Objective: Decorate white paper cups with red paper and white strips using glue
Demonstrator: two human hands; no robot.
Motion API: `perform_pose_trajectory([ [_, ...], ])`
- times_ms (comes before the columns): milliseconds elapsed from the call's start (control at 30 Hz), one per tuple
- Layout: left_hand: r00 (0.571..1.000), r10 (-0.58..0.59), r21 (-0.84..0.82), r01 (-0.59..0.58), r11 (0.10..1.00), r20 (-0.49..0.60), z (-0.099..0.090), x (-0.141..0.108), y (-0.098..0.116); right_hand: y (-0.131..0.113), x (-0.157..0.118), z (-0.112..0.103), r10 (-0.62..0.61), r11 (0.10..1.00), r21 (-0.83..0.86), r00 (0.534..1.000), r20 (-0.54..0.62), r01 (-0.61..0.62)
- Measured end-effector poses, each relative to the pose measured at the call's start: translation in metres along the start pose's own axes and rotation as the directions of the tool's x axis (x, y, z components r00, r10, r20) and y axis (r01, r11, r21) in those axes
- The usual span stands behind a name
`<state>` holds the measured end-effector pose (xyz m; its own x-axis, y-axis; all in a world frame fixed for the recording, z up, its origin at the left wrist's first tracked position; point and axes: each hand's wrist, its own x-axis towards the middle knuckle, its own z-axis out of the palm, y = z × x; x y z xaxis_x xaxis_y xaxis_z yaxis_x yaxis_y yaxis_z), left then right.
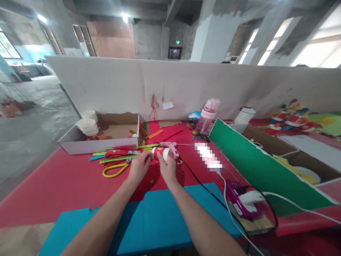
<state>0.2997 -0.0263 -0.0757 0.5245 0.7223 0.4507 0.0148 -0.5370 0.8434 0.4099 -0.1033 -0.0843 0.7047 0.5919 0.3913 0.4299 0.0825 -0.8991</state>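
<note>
The right hand [168, 170] clamps the paper cup [161, 151]; left hand [140, 165] at its end, hold unclear. Risk: snagging the black cord [197, 180] could drag the glue gun [170, 144].

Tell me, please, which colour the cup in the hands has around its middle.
The cup is mainly red there; head view shows it best.

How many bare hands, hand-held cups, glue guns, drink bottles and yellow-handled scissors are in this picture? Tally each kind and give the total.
Left hand and right hand: 2
Hand-held cup: 1
Glue gun: 1
Drink bottle: 1
Yellow-handled scissors: 1
Total: 6
</note>
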Motion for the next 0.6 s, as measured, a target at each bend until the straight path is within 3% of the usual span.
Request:
perform_pose_trajectory([
  [200, 0.994, 0.108, 0.213, -0.113, 0.97, 0.033, -0.0019, 0.0023, -0.0034, -0.0008, -0.0015, -0.0002, -0.104, 0.993, -0.048, 0.995, 0.002, 0.104],
  [433, 0.986, 0.15, 0.571, -0.164, 0.805, 0.072, -0.0031, 0.0014, -0.0062, -0.0001, -0.003, 0.001, -0.122, 0.982, -0.144, 0.992, 0.026, 0.125],
  [600, 0.98, 0.18, 0.589, -0.195, 0.784, 0.085, -0.0022, 0.0018, -0.006, 0.0006, -0.0033, 0.0016, -0.109, 0.975, -0.191, 0.994, 0.028, 0.113],
])
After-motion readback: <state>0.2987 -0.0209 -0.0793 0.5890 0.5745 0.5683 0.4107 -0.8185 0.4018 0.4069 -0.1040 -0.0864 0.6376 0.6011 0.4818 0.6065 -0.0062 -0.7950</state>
